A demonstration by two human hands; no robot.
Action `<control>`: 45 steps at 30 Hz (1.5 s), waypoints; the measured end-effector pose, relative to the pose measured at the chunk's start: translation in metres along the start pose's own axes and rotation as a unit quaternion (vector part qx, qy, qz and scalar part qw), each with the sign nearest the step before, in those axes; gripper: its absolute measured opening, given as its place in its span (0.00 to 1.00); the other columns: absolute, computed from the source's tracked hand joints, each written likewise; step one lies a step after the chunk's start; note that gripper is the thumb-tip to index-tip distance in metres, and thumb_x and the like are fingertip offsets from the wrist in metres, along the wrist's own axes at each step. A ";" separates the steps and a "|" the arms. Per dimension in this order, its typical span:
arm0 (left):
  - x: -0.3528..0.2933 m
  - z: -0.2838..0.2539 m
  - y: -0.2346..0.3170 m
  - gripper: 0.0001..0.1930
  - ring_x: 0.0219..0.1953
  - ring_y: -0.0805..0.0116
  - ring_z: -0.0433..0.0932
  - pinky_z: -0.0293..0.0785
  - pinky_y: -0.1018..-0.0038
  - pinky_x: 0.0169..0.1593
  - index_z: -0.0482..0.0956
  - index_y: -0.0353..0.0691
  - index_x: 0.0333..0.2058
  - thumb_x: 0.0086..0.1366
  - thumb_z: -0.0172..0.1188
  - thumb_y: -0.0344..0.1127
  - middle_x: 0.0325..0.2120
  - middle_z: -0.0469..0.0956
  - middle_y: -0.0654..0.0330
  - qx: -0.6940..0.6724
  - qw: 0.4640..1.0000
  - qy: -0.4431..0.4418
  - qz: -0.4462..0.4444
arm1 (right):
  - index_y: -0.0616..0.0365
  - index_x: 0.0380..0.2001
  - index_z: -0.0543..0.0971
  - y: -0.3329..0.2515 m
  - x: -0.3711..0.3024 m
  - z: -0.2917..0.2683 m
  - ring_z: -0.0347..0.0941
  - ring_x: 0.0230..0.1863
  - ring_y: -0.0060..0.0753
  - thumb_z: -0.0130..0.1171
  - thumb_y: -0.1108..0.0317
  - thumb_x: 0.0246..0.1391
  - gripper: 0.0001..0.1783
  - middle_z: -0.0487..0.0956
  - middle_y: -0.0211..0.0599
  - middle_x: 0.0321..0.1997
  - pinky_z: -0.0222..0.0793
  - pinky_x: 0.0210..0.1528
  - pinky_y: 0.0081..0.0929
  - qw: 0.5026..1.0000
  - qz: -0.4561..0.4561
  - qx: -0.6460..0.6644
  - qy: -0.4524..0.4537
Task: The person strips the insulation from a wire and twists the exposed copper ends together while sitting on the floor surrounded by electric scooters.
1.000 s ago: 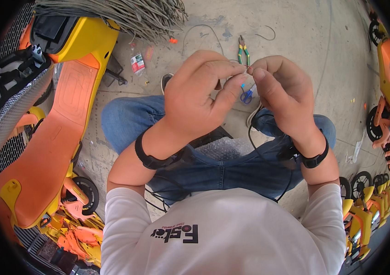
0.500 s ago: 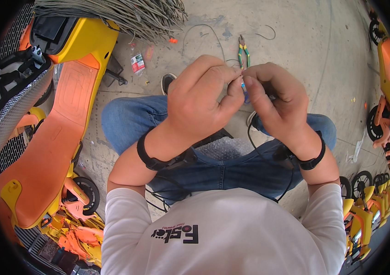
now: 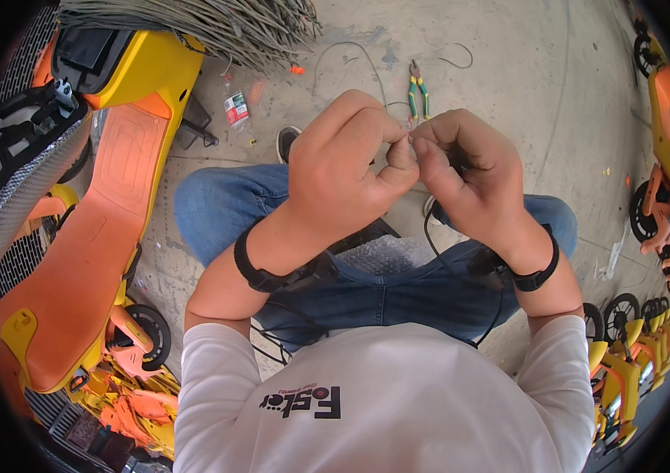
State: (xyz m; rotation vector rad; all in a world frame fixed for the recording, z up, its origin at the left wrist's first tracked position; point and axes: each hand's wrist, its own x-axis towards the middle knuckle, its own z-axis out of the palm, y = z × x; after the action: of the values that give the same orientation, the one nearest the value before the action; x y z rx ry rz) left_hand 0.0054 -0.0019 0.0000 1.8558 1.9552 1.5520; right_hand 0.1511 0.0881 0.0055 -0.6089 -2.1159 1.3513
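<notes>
My left hand [image 3: 355, 162] and my right hand [image 3: 469, 162] meet over the floor in front of my knees, each closed in a pinch. Between the fingertips is a thin wire [image 3: 410, 124], partly hidden by the fingers. A grey cable [image 3: 368, 60] arcs over the floor and runs toward the hands. Just beyond the fingertips lie pliers [image 3: 419, 93] with green and yellow handles, jaws pointing away from me; neither hand touches them.
A large bundle of grey cables [image 3: 217, 27] lies at the far left, above an orange and yellow scooter body [image 3: 106, 197]. A plastic bottle [image 3: 236, 109] rests on the concrete floor. Yellow and orange scooters [image 3: 627, 366] stand along the right. Bubble wrap [image 3: 386, 254] lies between my legs.
Both hands have shifted slightly, and the fingertips have turned around the wire. A blue bit that showed between the fingers is now hidden. The pliers have not moved.
</notes>
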 end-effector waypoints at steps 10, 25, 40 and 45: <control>0.009 -0.017 -0.020 0.06 0.18 0.71 0.67 0.64 0.77 0.23 0.75 0.38 0.24 0.45 0.61 0.22 0.23 0.72 0.61 0.093 0.995 -0.012 0.012 | 0.62 0.27 0.75 0.000 -0.001 -0.008 0.60 0.22 0.11 0.59 0.76 0.50 0.02 0.71 0.23 0.20 0.61 0.25 0.15 0.994 0.059 0.093 -0.009; 0.002 -0.005 -0.002 0.08 0.23 0.75 0.73 0.68 0.81 0.25 0.79 0.36 0.36 0.57 0.65 0.28 0.26 0.75 0.62 -0.172 0.972 -0.060 -0.150 | 0.62 0.32 0.76 0.005 0.001 -0.006 0.58 0.24 0.10 0.56 0.75 0.58 0.02 0.69 0.20 0.24 0.57 0.26 0.14 0.989 0.056 0.135 -0.012; 0.015 -0.024 -0.012 0.06 0.26 0.64 0.76 0.72 0.74 0.29 0.83 0.40 0.34 0.56 0.64 0.29 0.26 0.79 0.59 -0.083 0.985 -0.145 -0.036 | 0.61 0.32 0.77 -0.005 0.011 -0.022 0.61 0.19 0.11 0.57 0.67 0.59 0.08 0.70 0.22 0.20 0.55 0.18 0.14 0.924 0.233 0.283 -0.107; 0.014 -0.027 -0.005 0.08 0.28 0.66 0.78 0.72 0.74 0.36 0.83 0.39 0.34 0.53 0.67 0.28 0.28 0.80 0.60 -0.016 0.992 -0.117 0.048 | 0.60 0.33 0.78 -0.004 0.015 -0.026 0.57 0.15 0.12 0.58 0.65 0.58 0.09 0.66 0.22 0.17 0.52 0.15 0.14 0.841 0.329 0.394 -0.170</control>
State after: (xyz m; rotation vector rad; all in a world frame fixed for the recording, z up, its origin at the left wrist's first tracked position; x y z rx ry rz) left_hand -0.0191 -0.0067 0.0188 2.0405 1.7541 1.3080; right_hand 0.1567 0.1134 0.0211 -0.7930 -1.3527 2.6716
